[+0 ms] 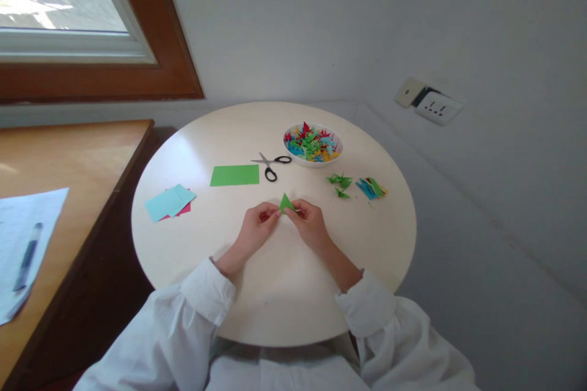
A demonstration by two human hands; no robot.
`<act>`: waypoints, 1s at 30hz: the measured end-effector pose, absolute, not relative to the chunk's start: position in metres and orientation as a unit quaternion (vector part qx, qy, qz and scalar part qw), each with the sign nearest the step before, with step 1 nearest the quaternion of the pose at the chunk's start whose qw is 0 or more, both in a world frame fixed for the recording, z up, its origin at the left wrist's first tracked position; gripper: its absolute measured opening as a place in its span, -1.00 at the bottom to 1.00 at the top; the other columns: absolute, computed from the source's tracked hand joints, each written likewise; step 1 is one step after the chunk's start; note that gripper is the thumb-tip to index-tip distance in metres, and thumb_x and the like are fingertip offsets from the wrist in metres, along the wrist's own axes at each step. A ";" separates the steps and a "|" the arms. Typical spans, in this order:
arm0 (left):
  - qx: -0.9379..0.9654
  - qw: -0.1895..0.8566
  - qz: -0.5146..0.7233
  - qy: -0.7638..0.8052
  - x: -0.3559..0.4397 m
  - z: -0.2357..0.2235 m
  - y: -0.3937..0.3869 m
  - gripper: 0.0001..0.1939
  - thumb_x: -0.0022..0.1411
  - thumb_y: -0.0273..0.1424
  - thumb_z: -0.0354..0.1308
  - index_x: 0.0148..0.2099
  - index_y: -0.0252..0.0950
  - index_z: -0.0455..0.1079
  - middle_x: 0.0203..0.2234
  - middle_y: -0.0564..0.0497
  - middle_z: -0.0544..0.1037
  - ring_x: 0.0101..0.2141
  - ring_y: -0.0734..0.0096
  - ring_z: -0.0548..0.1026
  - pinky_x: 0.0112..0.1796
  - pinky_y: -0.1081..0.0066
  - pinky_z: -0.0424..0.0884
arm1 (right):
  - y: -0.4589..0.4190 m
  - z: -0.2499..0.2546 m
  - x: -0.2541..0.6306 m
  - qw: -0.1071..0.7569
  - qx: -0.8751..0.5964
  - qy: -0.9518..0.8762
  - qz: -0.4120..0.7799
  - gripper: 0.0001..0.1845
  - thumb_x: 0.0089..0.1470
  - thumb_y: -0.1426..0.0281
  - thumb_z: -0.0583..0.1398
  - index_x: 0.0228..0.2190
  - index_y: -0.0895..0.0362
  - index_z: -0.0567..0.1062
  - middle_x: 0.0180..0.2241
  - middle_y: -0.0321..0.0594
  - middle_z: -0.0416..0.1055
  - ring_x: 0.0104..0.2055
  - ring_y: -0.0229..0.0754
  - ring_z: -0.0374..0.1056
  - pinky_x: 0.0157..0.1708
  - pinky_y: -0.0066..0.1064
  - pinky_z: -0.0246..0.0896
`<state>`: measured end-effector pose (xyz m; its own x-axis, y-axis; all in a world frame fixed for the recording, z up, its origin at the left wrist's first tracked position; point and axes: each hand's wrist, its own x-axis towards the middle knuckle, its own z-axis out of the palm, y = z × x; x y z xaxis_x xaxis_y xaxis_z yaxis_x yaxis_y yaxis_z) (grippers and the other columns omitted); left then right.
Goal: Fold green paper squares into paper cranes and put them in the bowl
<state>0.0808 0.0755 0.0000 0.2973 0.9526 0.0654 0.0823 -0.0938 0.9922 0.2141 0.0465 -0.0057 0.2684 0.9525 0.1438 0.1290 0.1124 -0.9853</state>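
A small piece of folded green paper, pointed at the top, is pinched between my two hands above the round table. My left hand grips its lower left corner with thumb and fingers. On the other side my right hand holds the right edge, its fingertips hiding part of the paper. Beyond the hands lie open scissors with black handles and a flat green paper sheet. Several folded green paper cranes rest to the right of my right hand.
A white bowl full of colourful paper cranes stands at the back of the round table. Folded paper strips lie at the right, light blue and red paper pieces at the left. A wooden desk carries a pen on paper.
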 end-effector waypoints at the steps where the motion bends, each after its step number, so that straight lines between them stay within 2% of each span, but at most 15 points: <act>1: 0.614 0.523 0.416 0.420 0.081 0.000 0.076 -0.85 -0.03 -0.34 0.18 -0.50 -0.34 0.40 -0.61 0.04 0.44 -0.56 0.50 0.31 -0.51 0.50 0.22 | 0.046 -0.005 0.214 0.567 -0.558 -0.484 0.365 -0.85 -0.18 0.30 0.22 -0.58 0.14 0.46 -0.57 -0.30 0.41 -0.50 -0.26 0.29 -0.48 -0.44 0.17; 17: 0.635 0.510 0.405 0.415 0.079 -0.005 0.079 -0.81 0.02 -0.29 0.12 -0.44 -0.34 0.35 -0.59 0.03 0.41 -0.54 0.48 0.31 -0.49 0.48 0.22 | 0.046 -0.010 0.215 0.546 -0.551 -0.508 0.373 -0.81 -0.14 0.29 0.18 -0.56 0.17 0.48 -0.56 -0.26 0.42 -0.49 -0.26 0.27 -0.45 -0.43 0.14; 23: 0.657 0.489 0.388 0.422 0.079 -0.007 0.078 -0.81 0.06 -0.29 0.07 -0.44 -0.34 0.32 -0.61 0.07 0.35 -0.57 0.51 0.26 -0.52 0.49 0.17 | 0.046 -0.010 0.215 0.536 -0.561 -0.524 0.352 -0.78 -0.13 0.27 0.17 -0.65 0.15 0.41 -0.63 -0.30 0.35 -0.55 -0.28 0.22 -0.51 -0.45 0.11; 30: 0.612 0.521 0.405 0.436 0.079 0.000 0.078 -0.78 0.03 -0.27 0.12 -0.49 -0.35 0.33 -0.62 0.07 0.37 -0.57 0.52 0.27 -0.52 0.50 0.17 | 0.047 -0.007 0.216 0.524 -0.570 -0.520 0.360 -0.74 -0.10 0.25 0.15 -0.64 0.17 0.42 -0.63 -0.29 0.36 -0.54 -0.27 0.22 -0.49 -0.44 0.11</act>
<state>0.0789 0.0780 -0.0004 0.2926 0.9553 0.0416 0.1123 -0.0775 0.9906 0.2159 0.0468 -0.0073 0.2001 0.9706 0.1339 0.2146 0.0899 -0.9725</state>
